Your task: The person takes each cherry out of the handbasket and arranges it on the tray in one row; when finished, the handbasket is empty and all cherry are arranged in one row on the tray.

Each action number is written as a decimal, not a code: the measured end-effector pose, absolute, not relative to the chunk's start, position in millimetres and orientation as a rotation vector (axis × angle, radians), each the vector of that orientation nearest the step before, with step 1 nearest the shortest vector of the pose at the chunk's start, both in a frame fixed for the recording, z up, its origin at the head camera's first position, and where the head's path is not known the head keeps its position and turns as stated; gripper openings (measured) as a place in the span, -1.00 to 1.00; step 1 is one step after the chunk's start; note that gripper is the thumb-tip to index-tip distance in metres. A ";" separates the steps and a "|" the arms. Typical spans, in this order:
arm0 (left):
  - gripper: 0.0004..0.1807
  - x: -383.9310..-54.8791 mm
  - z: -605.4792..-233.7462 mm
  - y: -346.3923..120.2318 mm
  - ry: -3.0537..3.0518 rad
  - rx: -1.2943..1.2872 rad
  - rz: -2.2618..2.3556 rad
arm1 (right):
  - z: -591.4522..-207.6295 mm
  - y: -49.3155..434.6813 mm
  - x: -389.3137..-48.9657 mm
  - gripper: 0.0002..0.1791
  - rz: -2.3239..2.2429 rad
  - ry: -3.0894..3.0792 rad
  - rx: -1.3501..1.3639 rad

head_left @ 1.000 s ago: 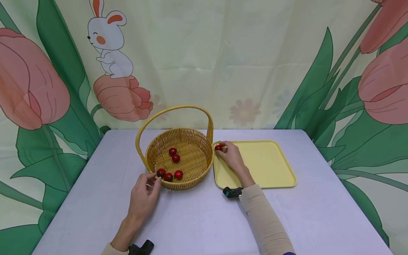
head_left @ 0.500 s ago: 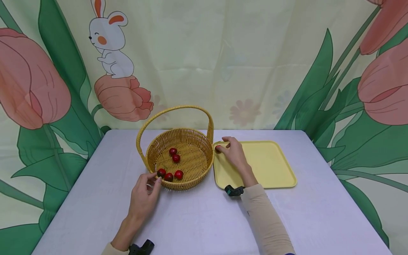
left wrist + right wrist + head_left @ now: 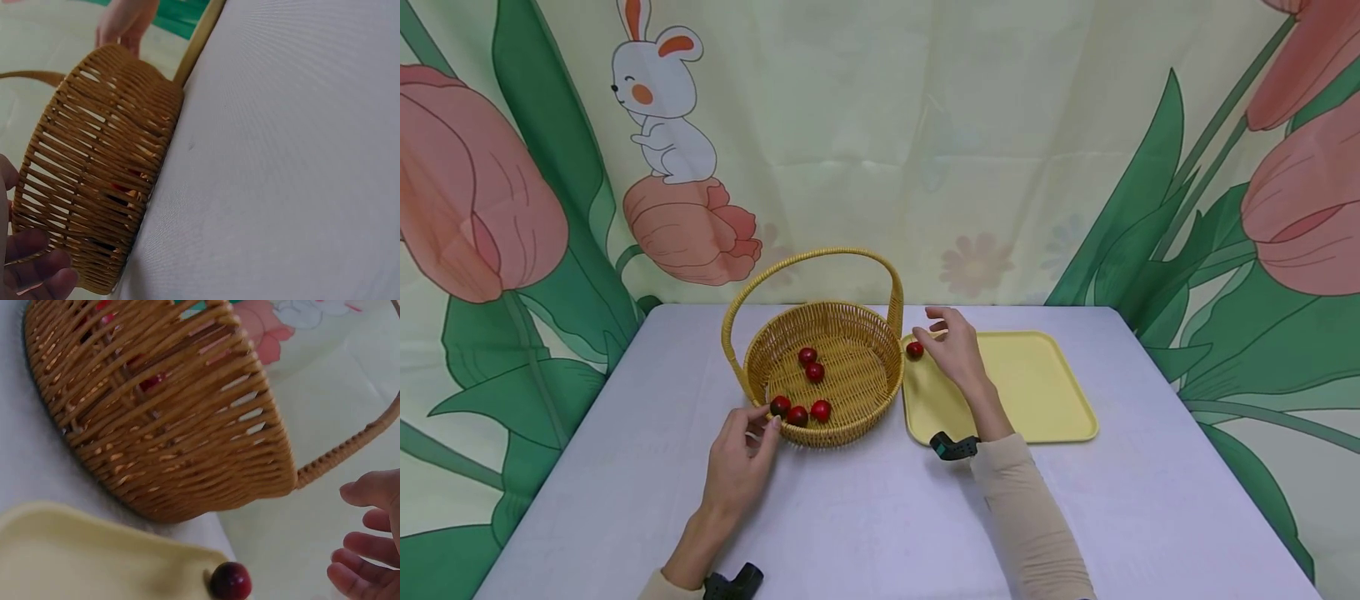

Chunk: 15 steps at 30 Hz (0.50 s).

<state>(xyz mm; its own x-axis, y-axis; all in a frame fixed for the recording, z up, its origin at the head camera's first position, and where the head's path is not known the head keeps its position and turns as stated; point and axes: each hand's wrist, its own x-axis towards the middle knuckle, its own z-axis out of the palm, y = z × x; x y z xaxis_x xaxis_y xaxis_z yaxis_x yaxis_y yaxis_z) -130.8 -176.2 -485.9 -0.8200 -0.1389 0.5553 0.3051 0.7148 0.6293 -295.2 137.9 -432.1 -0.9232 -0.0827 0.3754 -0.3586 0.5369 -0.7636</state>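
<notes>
Head view: one basket [image 3: 842,435] and one tray [image 3: 1022,387] stand side by side on the worktop [image 3: 850,525]. Five fruits lie in the basket: two cherries [image 3: 815,372] near its middle and three cherries [image 3: 797,416] by the front rim. A lone cherry [image 3: 914,350] sits in the tray's far left corner, making six in all. That one looks like the finished part and the five in the basket what is left, so the work seems barely begun. The left hand [image 3: 739,465] pinches the basket's rim between thumb and finger; the right hand [image 3: 957,350] is spread, near the lone cherry and holding nothing

Left wrist view: the basket's woven side fills much of the picture, with bits of red showing through the gaps, too few to count from here. The left hand is at its rim, partly cut off, and the right hand shows beyond

Right wrist view: the lone cherry is at the tray's corner, free of the right hand, whose fingers are loosely parted with nothing between them
</notes>
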 end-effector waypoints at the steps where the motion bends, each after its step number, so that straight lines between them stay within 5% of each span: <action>1: -0.73 -130.8 -485.8 -176.3 -2.333 -0.128 -0.994 | -430.1 136.9 -294.0 -0.53 1.331 -2.475 0.375; 15: -0.71 -131.2 -484.4 -176.0 -2.345 -0.106 -0.976 | -407.2 117.2 -275.6 -0.60 1.364 -2.373 0.566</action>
<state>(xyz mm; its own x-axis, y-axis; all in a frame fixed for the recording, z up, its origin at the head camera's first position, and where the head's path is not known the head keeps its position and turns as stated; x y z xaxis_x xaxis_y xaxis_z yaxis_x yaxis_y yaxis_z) -131.2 -176.0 -484.4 -0.8227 -0.1463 0.5493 0.2867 0.7277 0.6232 -275.6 117.2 -407.2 -0.8610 -0.1675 0.4803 -0.4993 0.4584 -0.7352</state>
